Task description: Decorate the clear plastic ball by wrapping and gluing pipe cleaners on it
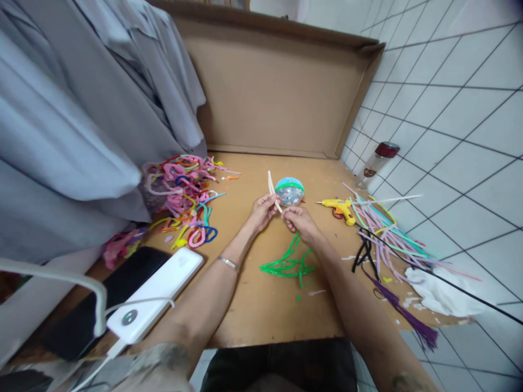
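Observation:
Between my two hands is a pale, cream-white pipe cleaner (270,182), which looks folded or doubled, its upper ends pointing away from me. My left hand (263,211) pinches it around the middle. Fingers of my right hand (300,220) are closed on its lower end. Just beyond them rests a round ball-like object (290,191), clear with specks below, a green band around it and blue on top. Several green pipe cleaners (286,268) lie loose on the table in front of my right hand.
A yellow glue gun (340,209) lies at the right beside long lilac and mint pipe cleaners (379,234). A jar with a red lid (378,160) stands by the tiled wall. Left are a colourful pipe-cleaner heap (183,190), a white power bank (157,294) and a black phone (143,261).

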`<state>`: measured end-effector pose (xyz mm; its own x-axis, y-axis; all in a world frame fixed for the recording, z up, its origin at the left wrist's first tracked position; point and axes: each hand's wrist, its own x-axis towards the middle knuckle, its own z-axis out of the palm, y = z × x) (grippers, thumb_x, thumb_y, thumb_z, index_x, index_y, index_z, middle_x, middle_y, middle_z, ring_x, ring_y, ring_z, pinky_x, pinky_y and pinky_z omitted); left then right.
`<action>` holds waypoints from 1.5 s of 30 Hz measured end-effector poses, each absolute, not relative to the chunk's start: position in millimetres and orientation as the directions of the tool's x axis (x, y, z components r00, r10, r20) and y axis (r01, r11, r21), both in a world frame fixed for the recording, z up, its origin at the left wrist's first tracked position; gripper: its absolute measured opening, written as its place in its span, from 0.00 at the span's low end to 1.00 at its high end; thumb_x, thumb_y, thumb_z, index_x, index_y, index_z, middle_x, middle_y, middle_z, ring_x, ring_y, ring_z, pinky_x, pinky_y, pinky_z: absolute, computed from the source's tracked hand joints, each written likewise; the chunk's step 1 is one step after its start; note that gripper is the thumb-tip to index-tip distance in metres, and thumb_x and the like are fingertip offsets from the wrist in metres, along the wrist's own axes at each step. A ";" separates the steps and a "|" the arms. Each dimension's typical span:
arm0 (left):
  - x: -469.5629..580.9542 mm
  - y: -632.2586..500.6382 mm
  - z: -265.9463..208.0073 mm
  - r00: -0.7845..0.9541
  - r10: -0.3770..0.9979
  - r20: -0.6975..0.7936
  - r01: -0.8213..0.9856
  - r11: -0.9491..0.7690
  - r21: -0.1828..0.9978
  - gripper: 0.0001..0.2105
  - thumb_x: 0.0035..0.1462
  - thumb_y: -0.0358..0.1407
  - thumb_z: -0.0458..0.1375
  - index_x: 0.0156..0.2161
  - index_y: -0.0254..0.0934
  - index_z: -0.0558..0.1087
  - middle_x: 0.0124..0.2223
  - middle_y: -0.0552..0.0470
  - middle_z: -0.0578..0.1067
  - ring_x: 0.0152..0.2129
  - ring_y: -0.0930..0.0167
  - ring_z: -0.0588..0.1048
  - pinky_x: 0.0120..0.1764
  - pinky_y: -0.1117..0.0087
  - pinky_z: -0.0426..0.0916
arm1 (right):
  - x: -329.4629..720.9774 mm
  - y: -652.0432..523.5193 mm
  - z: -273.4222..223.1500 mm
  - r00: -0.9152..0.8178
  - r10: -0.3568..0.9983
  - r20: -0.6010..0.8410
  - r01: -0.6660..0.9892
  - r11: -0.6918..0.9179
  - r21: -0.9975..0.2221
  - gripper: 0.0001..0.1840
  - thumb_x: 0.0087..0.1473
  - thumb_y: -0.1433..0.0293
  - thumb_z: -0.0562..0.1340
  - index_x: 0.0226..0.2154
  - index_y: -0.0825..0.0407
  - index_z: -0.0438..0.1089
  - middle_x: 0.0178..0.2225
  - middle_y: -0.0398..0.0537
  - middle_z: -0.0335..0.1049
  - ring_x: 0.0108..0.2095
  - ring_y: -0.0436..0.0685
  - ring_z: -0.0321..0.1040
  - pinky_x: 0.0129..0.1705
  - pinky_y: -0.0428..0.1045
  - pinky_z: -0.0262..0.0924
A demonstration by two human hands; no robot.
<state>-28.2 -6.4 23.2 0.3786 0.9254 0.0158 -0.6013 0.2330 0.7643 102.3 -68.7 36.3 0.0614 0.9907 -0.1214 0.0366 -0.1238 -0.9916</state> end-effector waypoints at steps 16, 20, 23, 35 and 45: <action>-34.6 -4.4 33.4 0.272 0.962 -0.012 -0.589 0.177 0.789 0.13 0.47 0.38 0.69 0.29 0.33 0.70 0.20 0.61 0.67 0.11 0.85 0.52 0.15 0.80 0.44 | 103.5 -77.3 39.1 -0.240 0.962 -0.133 0.352 -0.041 -0.935 0.07 0.38 0.68 0.59 0.15 0.52 0.65 0.12 0.34 0.52 0.18 0.44 0.44 0.22 0.44 0.38; -29.5 -7.3 34.0 0.252 0.968 0.025 -0.525 0.114 0.844 0.13 0.50 0.41 0.67 0.30 0.33 0.71 0.18 0.62 0.61 0.12 0.83 0.50 0.16 0.79 0.43 | 105.8 -78.0 36.9 -0.274 0.947 -0.165 0.385 -0.049 -0.922 0.07 0.38 0.67 0.60 0.16 0.53 0.67 0.12 0.34 0.54 0.17 0.44 0.46 0.22 0.44 0.40; -24.4 -10.1 33.6 0.168 0.977 0.128 -0.434 -0.044 0.900 0.13 0.52 0.43 0.65 0.28 0.34 0.73 0.18 0.61 0.61 0.15 0.81 0.54 0.20 0.77 0.50 | 111.0 -74.3 33.9 -0.245 0.958 -0.151 0.376 -0.050 -0.925 0.08 0.38 0.66 0.62 0.18 0.54 0.70 0.14 0.36 0.60 0.18 0.45 0.52 0.22 0.44 0.45; -11.6 -27.4 35.3 0.236 0.879 0.415 -0.030 -0.420 0.907 0.09 0.59 0.34 0.58 0.28 0.36 0.77 0.21 0.56 0.69 0.22 0.73 0.65 0.31 0.74 0.58 | 126.5 -66.8 61.4 0.327 0.924 0.198 0.107 0.172 -0.979 0.16 0.41 0.55 0.64 0.27 0.51 0.70 0.20 0.39 0.63 0.22 0.48 0.57 0.24 0.45 0.51; 1.1 -44.5 36.0 0.282 0.842 0.461 0.065 -0.496 0.866 0.08 0.57 0.30 0.59 0.27 0.37 0.77 0.26 0.52 0.73 0.25 0.71 0.66 0.34 0.73 0.58 | 132.8 -65.2 59.9 0.309 0.940 0.148 0.161 0.101 -0.982 0.05 0.36 0.66 0.59 0.20 0.50 0.67 0.16 0.36 0.59 0.20 0.48 0.53 0.25 0.45 0.50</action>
